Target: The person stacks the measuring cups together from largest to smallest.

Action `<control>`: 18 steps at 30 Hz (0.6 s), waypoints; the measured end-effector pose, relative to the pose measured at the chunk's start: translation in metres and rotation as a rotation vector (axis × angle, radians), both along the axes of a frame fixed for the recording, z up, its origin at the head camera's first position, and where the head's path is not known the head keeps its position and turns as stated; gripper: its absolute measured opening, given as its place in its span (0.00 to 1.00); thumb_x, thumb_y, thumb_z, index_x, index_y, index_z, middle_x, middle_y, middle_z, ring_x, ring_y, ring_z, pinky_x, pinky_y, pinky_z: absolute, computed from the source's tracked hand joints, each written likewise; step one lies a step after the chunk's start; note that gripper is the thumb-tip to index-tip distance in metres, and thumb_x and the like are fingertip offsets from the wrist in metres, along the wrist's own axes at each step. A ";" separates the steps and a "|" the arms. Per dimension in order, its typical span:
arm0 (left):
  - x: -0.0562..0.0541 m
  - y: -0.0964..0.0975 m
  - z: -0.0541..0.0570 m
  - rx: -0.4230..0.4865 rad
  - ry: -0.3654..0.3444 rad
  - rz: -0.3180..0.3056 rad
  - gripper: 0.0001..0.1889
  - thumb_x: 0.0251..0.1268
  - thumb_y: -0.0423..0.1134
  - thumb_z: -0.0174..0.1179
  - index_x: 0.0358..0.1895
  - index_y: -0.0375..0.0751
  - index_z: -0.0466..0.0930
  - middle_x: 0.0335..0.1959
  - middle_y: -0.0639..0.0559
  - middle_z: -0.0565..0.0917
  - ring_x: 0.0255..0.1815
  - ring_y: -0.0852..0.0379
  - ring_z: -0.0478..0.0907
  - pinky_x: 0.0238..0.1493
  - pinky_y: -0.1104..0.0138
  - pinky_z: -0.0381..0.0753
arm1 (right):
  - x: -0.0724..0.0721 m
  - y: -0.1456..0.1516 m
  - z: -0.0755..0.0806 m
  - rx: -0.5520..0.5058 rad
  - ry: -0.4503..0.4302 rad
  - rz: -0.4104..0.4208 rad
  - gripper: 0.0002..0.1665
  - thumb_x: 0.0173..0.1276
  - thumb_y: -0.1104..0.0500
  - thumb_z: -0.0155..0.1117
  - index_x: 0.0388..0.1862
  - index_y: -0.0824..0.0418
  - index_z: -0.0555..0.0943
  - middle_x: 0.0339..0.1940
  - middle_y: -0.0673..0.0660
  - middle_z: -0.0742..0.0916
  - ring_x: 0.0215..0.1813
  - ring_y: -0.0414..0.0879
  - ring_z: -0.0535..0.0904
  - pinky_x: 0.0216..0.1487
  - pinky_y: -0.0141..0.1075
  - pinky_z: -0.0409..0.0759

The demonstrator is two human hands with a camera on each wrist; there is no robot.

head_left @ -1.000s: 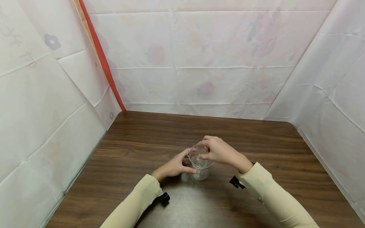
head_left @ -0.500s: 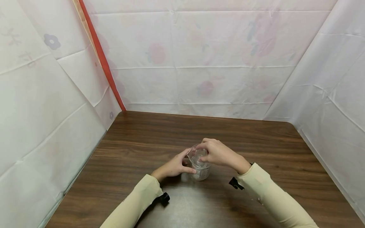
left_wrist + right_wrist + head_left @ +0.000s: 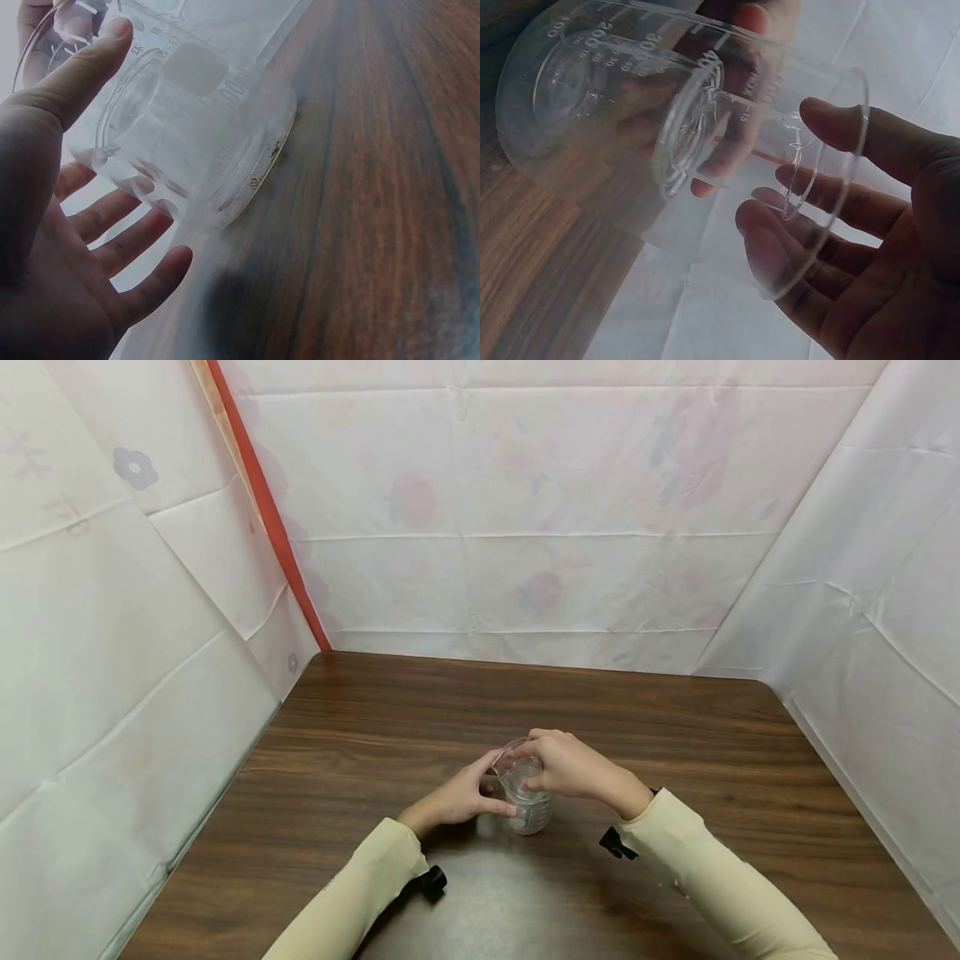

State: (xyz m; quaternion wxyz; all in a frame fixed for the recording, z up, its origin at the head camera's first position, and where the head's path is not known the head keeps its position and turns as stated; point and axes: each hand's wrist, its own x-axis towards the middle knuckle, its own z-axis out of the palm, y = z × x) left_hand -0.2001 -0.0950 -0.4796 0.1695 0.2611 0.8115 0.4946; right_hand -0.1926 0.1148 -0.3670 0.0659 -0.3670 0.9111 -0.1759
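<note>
A large clear glass beaker [image 3: 531,820] with white volume marks stands on the table. My left hand [image 3: 457,797] holds its side, thumb in front and fingers behind. Inside it sits a smaller beaker [image 3: 669,146], its rim about mid-height in the right wrist view. With fingers and thumb inside the large beaker's mouth, my right hand [image 3: 577,768] pinches a still smaller beaker [image 3: 742,135] near its rim. The base of that smallest beaker overlaps the middle beaker's rim in this view. From the left wrist, the large beaker [image 3: 247,161] shows its base on the wood.
The brown wooden table [image 3: 360,735] spreads around the beakers. White printed sheets form a back wall [image 3: 585,510] and side walls, with a red strip [image 3: 270,518] in the left corner. Black wrist mounts [image 3: 429,882] hang beneath both sleeves.
My right hand has moved slightly down and left, lowering the smallest beaker deeper into the large one. The left hand and the large beaker have stayed in place.
</note>
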 end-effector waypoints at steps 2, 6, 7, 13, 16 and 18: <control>0.000 0.000 -0.001 0.009 0.005 -0.001 0.49 0.57 0.53 0.70 0.78 0.54 0.49 0.74 0.47 0.64 0.63 0.42 0.74 0.62 0.51 0.75 | 0.000 -0.002 -0.001 0.017 0.003 0.004 0.21 0.56 0.59 0.74 0.51 0.56 0.86 0.40 0.53 0.84 0.31 0.38 0.71 0.31 0.29 0.71; -0.001 0.000 -0.001 0.012 0.014 0.001 0.49 0.56 0.53 0.70 0.78 0.54 0.50 0.75 0.49 0.63 0.63 0.44 0.75 0.61 0.53 0.76 | 0.001 -0.004 -0.002 0.042 0.000 0.015 0.19 0.56 0.59 0.74 0.49 0.53 0.86 0.43 0.53 0.85 0.37 0.42 0.76 0.36 0.34 0.75; -0.001 0.001 -0.001 0.012 0.013 0.000 0.49 0.56 0.53 0.70 0.77 0.54 0.50 0.75 0.49 0.63 0.63 0.44 0.75 0.61 0.53 0.76 | 0.001 -0.004 -0.002 0.046 -0.002 0.017 0.19 0.56 0.59 0.74 0.49 0.53 0.86 0.44 0.53 0.85 0.39 0.44 0.78 0.38 0.36 0.76; -0.001 0.001 0.000 0.013 0.008 -0.005 0.48 0.56 0.53 0.70 0.77 0.54 0.51 0.75 0.50 0.63 0.65 0.44 0.73 0.61 0.53 0.76 | 0.001 -0.006 -0.005 0.068 0.010 0.029 0.19 0.55 0.60 0.75 0.48 0.53 0.86 0.48 0.54 0.85 0.48 0.49 0.82 0.47 0.43 0.81; -0.001 0.000 0.000 0.012 -0.003 -0.007 0.49 0.57 0.52 0.70 0.78 0.52 0.49 0.76 0.49 0.61 0.65 0.41 0.73 0.62 0.51 0.75 | 0.000 -0.007 -0.006 0.077 0.006 0.023 0.20 0.56 0.60 0.75 0.49 0.53 0.86 0.51 0.55 0.85 0.51 0.50 0.82 0.50 0.46 0.81; -0.001 0.000 0.001 0.011 -0.011 -0.007 0.50 0.57 0.52 0.69 0.78 0.51 0.48 0.77 0.48 0.59 0.66 0.40 0.72 0.63 0.50 0.74 | 0.000 -0.007 -0.007 0.081 0.001 0.024 0.20 0.56 0.60 0.75 0.49 0.54 0.86 0.53 0.56 0.85 0.54 0.51 0.81 0.53 0.49 0.80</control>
